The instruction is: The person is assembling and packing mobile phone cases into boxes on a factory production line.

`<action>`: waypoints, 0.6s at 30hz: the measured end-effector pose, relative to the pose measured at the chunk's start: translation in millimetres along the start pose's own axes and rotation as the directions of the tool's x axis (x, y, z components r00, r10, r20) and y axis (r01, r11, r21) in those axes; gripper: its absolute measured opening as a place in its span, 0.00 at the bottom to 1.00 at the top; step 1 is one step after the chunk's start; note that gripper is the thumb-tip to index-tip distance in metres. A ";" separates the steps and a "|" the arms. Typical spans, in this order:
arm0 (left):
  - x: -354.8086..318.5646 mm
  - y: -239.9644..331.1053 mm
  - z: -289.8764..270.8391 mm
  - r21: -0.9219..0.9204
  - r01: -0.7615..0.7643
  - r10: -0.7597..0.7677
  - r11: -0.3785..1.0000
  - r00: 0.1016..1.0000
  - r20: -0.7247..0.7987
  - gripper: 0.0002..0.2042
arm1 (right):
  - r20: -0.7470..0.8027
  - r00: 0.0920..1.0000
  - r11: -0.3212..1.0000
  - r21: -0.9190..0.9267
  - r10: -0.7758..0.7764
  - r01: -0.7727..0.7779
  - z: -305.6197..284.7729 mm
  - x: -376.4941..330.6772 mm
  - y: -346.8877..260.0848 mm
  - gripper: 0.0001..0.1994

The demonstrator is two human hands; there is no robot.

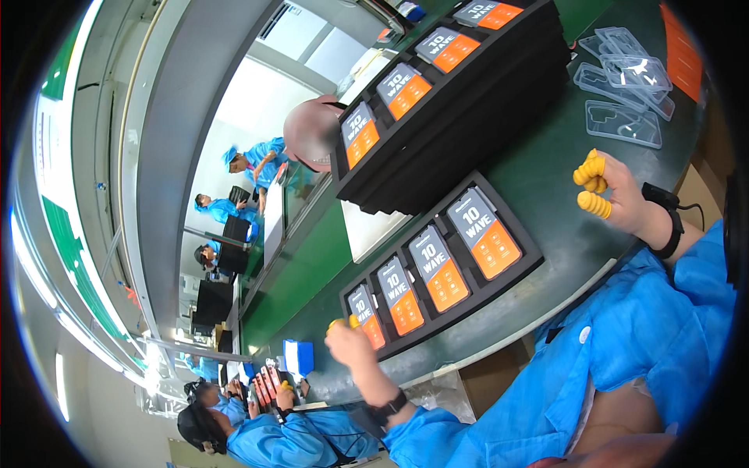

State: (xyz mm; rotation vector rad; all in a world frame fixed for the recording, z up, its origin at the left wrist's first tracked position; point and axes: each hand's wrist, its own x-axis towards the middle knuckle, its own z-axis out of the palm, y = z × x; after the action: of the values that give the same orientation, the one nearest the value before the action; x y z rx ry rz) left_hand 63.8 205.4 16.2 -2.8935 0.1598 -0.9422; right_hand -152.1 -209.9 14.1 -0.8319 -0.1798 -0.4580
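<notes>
A black foam tray (530,253) lies on the green table and holds several phones with grey and orange screen stickers (438,267). My left hand (353,343), with yellow finger cots, is curled against the tray's near-left end beside the last phone (367,312). My right hand (612,191), also in yellow finger cots and with a black strap on the wrist, hovers over the green table (546,168) to the right of the tray. Its fingers are bent and apart, with nothing in them.
A tall stack of black trays (468,117) with more phones stands behind the near tray. Several clear phone cases (624,117) lie at the far right. A blue box (298,356) sits at the left. Persons in blue coats (257,160) work beyond, and one (257,433) sits beside me.
</notes>
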 end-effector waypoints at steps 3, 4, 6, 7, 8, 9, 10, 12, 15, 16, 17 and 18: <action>-35.1 108.2 -24.9 -0.861 0.236 0.415 0.450 0.799 0.435 0.13 | -0.067 0.998 0.999 0.047 -0.016 0.019 2.8 -2.6 0.9 0.08; -55.2 144.4 -30.6 -0.951 0.167 0.627 0.260 0.720 0.298 0.14 | -0.074 0.997 0.997 0.071 -0.017 0.023 5.5 0.7 4.5 0.08; -100.3 204.8 -28.9 -0.860 0.498 0.820 -0.110 0.535 0.205 0.21 | -0.068 0.998 0.993 0.114 -0.007 0.015 25.3 8.9 9.7 0.07; -124.8 242.8 -38.2 -0.619 0.726 0.840 -0.299 0.508 0.190 0.35 | -0.077 0.997 0.992 0.125 -0.008 0.017 35.6 12.2 14.4 0.07; -141.2 268.6 -43.2 -0.402 0.886 0.935 -0.231 0.317 0.160 0.37 | -0.090 0.996 0.991 0.133 -0.013 0.025 45.5 11.1 18.0 0.07; -154.9 287.6 -45.6 -0.326 0.924 0.957 -0.198 0.254 0.141 0.36 | -0.109 0.994 0.989 0.142 -0.023 0.038 51.6 8.3 19.7 0.06; -163.5 297.4 -46.2 -0.289 0.939 0.962 -0.184 0.233 0.143 0.35 | -0.123 0.992 0.987 0.150 -0.032 0.050 54.6 6.0 20.0 0.06; -172.7 303.4 -45.2 -0.316 0.926 0.947 -0.206 0.270 0.174 0.32 | -0.150 0.988 0.983 0.171 -0.045 0.071 58.9 2.3 14.6 0.06; -166.8 304.1 -36.1 -0.441 0.848 0.880 -0.294 0.420 0.222 0.29 | 0.136 0.988 0.846 0.515 0.077 -0.137 59.7 0.1 -5.1 0.07; -163.4 301.5 -33.6 -0.494 0.805 0.839 -0.328 0.489 0.240 0.28 | 0.130 0.989 0.847 0.516 0.070 -0.128 61.1 -0.5 -9.6 0.07; -161.8 294.2 -31.4 -0.544 0.758 0.786 -0.361 0.561 0.260 0.27 | 0.161 0.982 0.789 0.589 0.098 -0.175 62.7 -1.4 -13.9 0.08; -156.2 288.9 -28.4 -0.603 0.696 0.726 -0.390 0.635 0.264 0.26 | 0.196 0.973 0.722 0.656 0.120 -0.221 62.1 -1.0 -17.0 0.09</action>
State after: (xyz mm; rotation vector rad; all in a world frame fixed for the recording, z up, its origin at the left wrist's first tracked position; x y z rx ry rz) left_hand -98.9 -62.2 -86.9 -3.6340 1.9943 2.4648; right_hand -159.4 -173.2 66.5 -0.1483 -0.3721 -0.1272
